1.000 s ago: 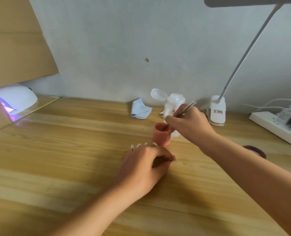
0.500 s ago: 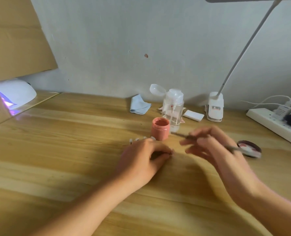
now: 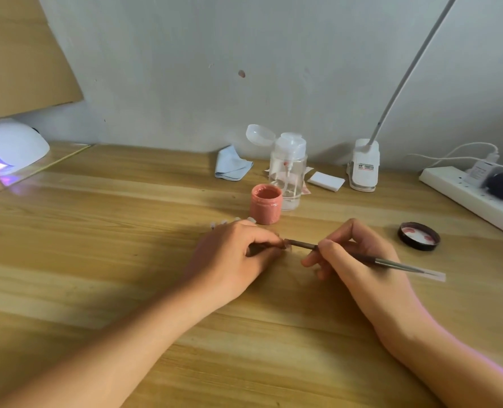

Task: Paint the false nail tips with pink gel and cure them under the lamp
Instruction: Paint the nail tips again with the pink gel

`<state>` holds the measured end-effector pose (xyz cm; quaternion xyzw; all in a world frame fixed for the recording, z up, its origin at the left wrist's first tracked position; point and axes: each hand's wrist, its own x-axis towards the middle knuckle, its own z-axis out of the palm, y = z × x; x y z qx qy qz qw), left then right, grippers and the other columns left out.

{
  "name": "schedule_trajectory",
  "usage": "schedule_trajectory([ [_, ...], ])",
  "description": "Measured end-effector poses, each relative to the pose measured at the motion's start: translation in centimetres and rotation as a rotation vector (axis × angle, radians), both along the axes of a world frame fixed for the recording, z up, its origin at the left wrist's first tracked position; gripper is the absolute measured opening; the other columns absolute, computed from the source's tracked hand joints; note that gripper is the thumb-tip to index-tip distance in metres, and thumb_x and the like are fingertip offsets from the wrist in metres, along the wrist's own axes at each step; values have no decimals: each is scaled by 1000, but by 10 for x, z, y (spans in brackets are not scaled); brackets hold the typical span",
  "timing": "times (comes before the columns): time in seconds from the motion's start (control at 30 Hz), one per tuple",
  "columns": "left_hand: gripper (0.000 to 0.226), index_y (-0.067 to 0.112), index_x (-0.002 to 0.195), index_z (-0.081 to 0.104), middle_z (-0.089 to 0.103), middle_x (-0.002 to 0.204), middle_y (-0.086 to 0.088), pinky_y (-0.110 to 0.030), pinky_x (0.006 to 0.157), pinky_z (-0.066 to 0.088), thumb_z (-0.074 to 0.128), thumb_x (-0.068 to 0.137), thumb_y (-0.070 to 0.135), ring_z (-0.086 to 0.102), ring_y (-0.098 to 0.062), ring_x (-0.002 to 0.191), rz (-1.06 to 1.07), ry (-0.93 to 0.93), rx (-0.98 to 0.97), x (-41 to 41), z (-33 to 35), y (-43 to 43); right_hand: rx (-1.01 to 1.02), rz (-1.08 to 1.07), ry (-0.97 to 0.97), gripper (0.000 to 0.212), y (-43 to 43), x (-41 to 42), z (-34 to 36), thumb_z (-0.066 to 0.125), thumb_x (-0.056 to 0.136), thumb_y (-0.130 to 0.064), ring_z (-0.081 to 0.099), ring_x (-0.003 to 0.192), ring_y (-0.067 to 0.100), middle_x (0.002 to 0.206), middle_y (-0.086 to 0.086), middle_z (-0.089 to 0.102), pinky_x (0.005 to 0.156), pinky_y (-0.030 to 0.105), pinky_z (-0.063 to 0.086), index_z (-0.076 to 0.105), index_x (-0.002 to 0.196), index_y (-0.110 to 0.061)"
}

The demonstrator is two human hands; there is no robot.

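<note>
Wooden counter [image 3: 97,231] carries the pink gel jar [image 3: 266,205] just beyond our hands. Our left hand [image 3: 232,260] pinches what seems a nail tip [image 3: 287,246], too blurred to confirm; our right hand [image 3: 359,260] grips the brush [image 3: 385,261], its end touching that tip.

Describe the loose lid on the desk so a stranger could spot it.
Find the white power strip at the desk's right edge. Just in front of it, right of the right hand and its brush, lies the lid. Unlike the upright jar and bottle, it is flat: a black ring, white pink-smeared inside facing up.
</note>
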<state>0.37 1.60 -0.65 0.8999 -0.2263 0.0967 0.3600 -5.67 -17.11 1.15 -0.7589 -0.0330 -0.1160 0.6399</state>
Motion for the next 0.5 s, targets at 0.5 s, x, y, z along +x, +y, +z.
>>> schedule_trajectory([
  [0.5, 15, 49, 98, 73, 58, 78, 29, -33, 83, 49, 71, 86, 40, 51, 8, 62, -15, 4, -26, 0, 0, 0, 31, 11, -42, 5, -2, -3, 1, 59, 88, -5, 62, 64, 10, 73, 9, 74, 64, 18, 51, 55, 84, -4],
])
